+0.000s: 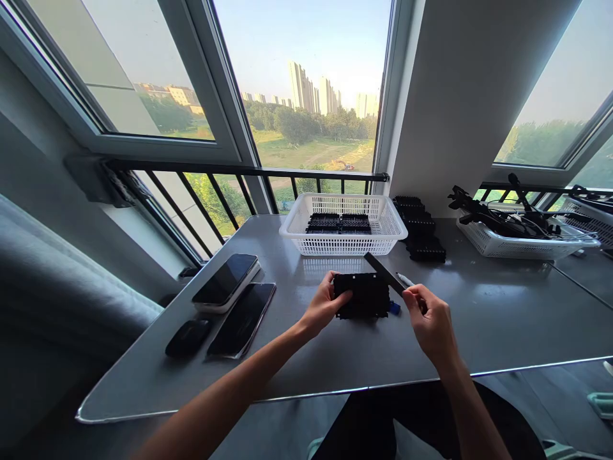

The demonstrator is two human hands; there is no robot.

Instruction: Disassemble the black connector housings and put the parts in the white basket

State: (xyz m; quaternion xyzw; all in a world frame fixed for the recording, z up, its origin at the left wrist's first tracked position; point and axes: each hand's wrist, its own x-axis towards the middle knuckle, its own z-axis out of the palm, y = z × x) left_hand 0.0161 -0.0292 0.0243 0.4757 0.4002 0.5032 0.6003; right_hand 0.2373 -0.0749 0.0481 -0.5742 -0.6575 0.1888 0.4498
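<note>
My left hand [328, 300] grips a black rectangular plastic part [363, 299] by its left side, thumb across the near face. The part is held above the table, in front of the white basket. In my right hand [431, 322] is a flat black strip [383, 271], which slants up and left across the part's upper right corner. I cannot tell whether the two touch. Close behind the strip, a white pen-like object [405, 279] is partly hidden. A small blue object [394, 308] shows just right of the part.
A white basket [342, 246] holds several black parts [339, 223]. Right of it are stacked black parts [421, 233] and another basket [522, 246] heaped with black items and cables. Two phone-like devices [227, 279] [243, 319] and a black mouse [188, 338] lie on the table's left.
</note>
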